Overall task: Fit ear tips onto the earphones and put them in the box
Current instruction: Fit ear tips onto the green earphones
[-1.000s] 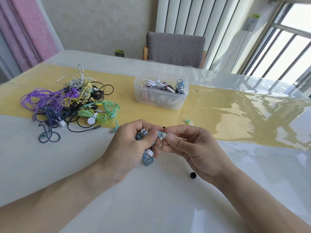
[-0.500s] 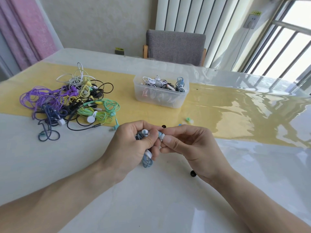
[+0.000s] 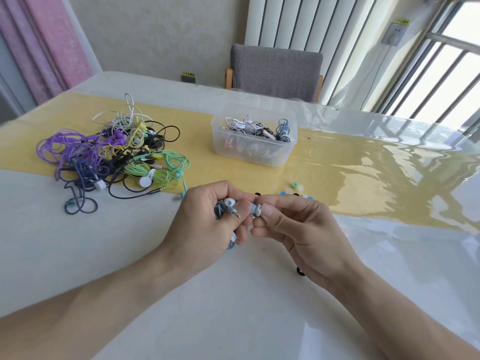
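Against the frame half a second ago very little differs: both hands sit at the same spot over the white table [image 3: 78,255], still meeting fingertip to fingertip, and the pale blue earbud between them has hardly shifted; the view itself has only tipped a touch. Far left on the yellow runner [image 3: 197,141] lies the tangled pile of earphones [image 3: 114,157], purple, dark blue, yellow, green and black cords heaped together, with a black plug end trailing toward the near edge of the runner. Next comes the left hand [image 3: 207,224], forearm reaching in from the lower left, wrist raised off the table, fingers curled round a coiled bundle of grey-blue earphone cable [image 3: 220,210]; a white-tipped earbud [image 3: 229,202] pokes up above its thumb and a loop of cord hangs out below the palm. Between the two thumbs is the pale blue earbud [image 3: 255,210], pinched from the right by the right hand [image 3: 293,229], whose thumb and forefinger close narrowly on it while the other fingers fold under; whether a tip is already seated on it cannot be told. Beyond the hands, on the runner, stands the clear plastic box [image 3: 249,149] with several coiled earphones inside. To the right of the knuckles a few loose ear tips [image 3: 294,184], green, white and blue, lie on the runner's near edge, and one black ear tip [image 3: 300,272] rests on the table just under the right wrist.
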`<action>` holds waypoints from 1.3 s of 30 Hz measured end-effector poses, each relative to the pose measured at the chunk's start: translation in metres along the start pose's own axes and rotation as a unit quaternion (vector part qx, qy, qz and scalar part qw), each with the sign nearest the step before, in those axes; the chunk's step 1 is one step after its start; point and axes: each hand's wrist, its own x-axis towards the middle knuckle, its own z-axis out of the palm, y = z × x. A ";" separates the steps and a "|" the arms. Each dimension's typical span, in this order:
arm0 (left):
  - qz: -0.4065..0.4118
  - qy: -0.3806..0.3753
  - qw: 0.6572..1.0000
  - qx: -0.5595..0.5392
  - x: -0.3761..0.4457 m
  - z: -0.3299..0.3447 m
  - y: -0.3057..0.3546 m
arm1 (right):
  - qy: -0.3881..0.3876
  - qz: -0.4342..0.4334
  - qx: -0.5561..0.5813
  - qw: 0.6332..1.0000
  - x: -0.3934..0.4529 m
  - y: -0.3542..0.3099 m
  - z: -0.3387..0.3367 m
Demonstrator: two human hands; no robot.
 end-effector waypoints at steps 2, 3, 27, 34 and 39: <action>0.002 0.005 1.000 0.006 -0.001 0.001 0.000 | 0.002 -0.006 -0.006 1.000 0.000 0.000 0.001; -0.003 0.008 1.000 -0.003 -0.002 0.002 0.000 | 0.004 -0.013 -0.011 1.000 0.000 -0.001 0.001; 0.055 -0.002 0.998 0.022 -0.004 0.002 0.006 | 0.004 0.016 0.039 0.999 -0.001 -0.004 -0.001; 0.016 -0.016 0.999 -0.035 -0.002 0.001 0.010 | -0.003 -0.054 -0.064 0.997 -0.003 -0.006 -0.002; -0.089 -0.036 0.984 -0.152 -0.001 0.004 0.008 | -0.021 -0.087 -0.132 0.987 -0.003 -0.010 -0.004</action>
